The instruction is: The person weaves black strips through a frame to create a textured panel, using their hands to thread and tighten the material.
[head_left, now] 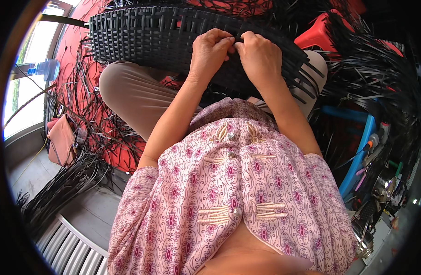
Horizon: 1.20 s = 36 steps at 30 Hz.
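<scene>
A long black woven wicker panel [137,34] lies curved across my lap, its weave tight at the left. Toward the right end, black strip ends [306,85] stick out over my knee. My left hand [210,54] is closed in a pinch at the middle of the panel, thumb and forefinger on a black plastic strip. Close beside it, my right hand [261,57] is also closed, its fingertips on the black strips of the weave. The two hands almost meet. Most of what lies between the fingers is hidden.
Loose black strips [123,146] litter the red floor covering [82,50]. A red stool [318,34] stands at the far right beside a heap of strips [371,68]. A blue plastic frame [359,156] is at right, a pink bag [61,140] and white slatted seat [72,247] at left.
</scene>
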### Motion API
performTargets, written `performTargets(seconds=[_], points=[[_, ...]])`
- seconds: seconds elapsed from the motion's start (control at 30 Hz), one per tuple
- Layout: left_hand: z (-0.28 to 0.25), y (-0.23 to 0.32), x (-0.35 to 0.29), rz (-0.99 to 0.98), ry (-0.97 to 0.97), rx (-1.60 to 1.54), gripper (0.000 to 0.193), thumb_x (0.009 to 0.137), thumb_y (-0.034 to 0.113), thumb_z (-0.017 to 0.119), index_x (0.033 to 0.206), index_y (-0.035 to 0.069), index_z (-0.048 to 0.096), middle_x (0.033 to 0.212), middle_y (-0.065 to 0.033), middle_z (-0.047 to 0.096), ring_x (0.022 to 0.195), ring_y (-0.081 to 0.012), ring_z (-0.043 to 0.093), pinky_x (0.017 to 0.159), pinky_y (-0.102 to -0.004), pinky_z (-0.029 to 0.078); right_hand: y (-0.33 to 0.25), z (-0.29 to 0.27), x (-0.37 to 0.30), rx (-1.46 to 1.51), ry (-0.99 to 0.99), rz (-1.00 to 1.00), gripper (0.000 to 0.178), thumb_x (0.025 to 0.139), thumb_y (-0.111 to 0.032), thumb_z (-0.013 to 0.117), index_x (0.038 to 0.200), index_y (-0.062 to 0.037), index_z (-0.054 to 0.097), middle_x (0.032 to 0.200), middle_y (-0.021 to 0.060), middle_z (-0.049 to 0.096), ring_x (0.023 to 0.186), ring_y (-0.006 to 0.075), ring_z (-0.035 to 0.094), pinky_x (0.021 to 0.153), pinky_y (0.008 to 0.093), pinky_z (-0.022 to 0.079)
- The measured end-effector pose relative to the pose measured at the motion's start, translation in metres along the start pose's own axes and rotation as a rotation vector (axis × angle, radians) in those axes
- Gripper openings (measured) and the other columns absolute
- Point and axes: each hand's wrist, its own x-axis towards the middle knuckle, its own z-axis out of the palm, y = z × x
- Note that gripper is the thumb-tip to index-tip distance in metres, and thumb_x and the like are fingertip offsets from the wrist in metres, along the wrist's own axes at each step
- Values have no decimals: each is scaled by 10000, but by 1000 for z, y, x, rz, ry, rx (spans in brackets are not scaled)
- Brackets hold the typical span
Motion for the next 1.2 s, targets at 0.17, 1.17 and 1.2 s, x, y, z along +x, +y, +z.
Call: performTargets(seconds=[0.17, 1.17, 1.2], points=[[-30, 12, 1, -13, 70, -53, 119, 905, 139, 682, 924, 26, 715, 700, -9, 657, 593, -48, 583, 520, -200, 466, 0, -17, -8, 38, 180, -156, 447, 808, -172, 759, 1208, -92, 577, 1001, 100, 679, 931, 264, 665, 830, 393, 492], [-23, -10, 8, 298, 271, 769, 232, 823, 310, 731, 910, 98, 760, 936, -78, 682, 848, -304, 691, 753, -427, 537, -8, 20, 7, 588, 83, 163, 149, 897, -128, 711, 855, 15, 716, 596, 35, 639, 524, 63, 558, 503, 254, 445], [-24, -10, 9, 292, 271, 740, 223, 822, 302, 725, 904, 97, 761, 933, -76, 683, 845, -305, 691, 752, -426, 538, -8, 21, 7, 563, 83, 162, 148, 897, -129, 709, 852, 13, 716, 588, 41, 638, 513, 69, 562, 499, 257, 446]])
